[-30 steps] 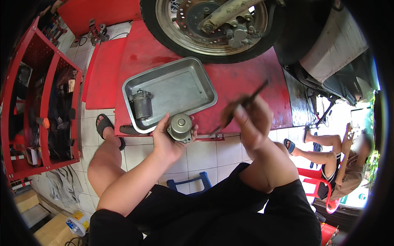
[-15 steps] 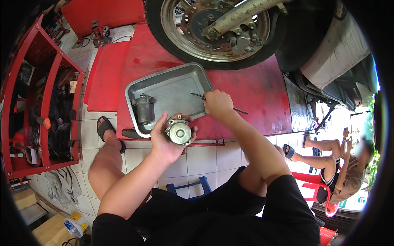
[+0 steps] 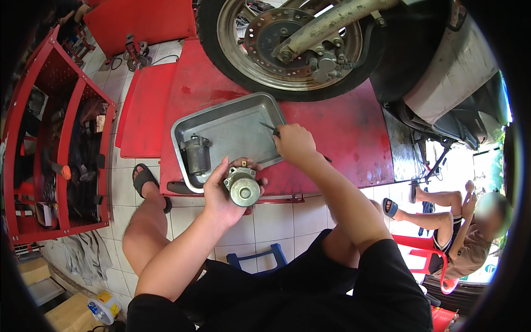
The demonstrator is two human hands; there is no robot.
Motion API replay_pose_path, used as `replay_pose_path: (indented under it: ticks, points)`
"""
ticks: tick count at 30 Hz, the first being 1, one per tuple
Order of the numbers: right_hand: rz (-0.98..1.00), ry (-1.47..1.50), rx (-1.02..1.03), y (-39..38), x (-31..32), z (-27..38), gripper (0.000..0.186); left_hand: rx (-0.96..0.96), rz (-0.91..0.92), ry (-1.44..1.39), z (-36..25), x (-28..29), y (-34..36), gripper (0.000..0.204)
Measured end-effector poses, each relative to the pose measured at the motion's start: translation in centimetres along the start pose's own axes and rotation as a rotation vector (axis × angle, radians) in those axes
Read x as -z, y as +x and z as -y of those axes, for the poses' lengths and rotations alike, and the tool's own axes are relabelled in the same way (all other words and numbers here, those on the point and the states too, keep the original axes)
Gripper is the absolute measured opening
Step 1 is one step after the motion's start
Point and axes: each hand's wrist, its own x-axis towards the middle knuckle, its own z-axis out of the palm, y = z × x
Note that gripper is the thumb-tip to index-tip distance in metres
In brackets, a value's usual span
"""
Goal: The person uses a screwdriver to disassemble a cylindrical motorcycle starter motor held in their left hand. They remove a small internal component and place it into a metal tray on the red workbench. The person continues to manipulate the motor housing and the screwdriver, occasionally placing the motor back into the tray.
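My left hand (image 3: 221, 192) is wrapped round a small metal starter motor (image 3: 243, 187), its round end cap tilted toward me and a small brass-coloured terminal at its far side. Closed in a fist, my right hand (image 3: 296, 144) grips a slim dark pointed tool (image 3: 268, 127). The tip sticks out to the left over the tray's right side, and the other end shows behind the hand; its exact kind cannot be made out. In the grey metal tray (image 3: 235, 105) lies a second starter motor (image 3: 197, 155), by the left wall.
The tray rests on a red platform (image 3: 337, 127), below a motorcycle's front wheel (image 3: 276, 91). On the left stands a red tool cabinet (image 3: 66, 160). A blue stool (image 3: 257, 257) is below my arms. At right, a person (image 3: 470, 232) sits on a red chair (image 3: 423, 254).
The tool in my right hand has swung, its tip now angled more toward the far side. The starter motor in my left hand has tipped slightly. The whole view has shifted a little.
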Motion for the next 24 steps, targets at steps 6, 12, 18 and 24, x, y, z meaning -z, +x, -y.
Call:
replay_pose_path:
  ticks: [6,12,18,24]
  points:
    - [0.017,0.661,0.198,-3.0,4.3,-0.5,0.023,0.018,0.077,0.135,0.0,-0.6,0.1,0.054]
    - [0.128,0.819,0.444,-8.2,6.9,0.4,0.024,0.089,0.207,0.34,1.3,0.1,0.0,0.071]
    - [0.141,0.926,0.624,-9.7,7.3,0.9,0.02,0.227,0.382,0.441,1.4,0.0,-0.2,0.088]
    - [0.263,0.769,0.533,-10.7,7.7,0.1,0.027,0.226,0.234,0.617,1.9,0.4,-0.1,0.091]
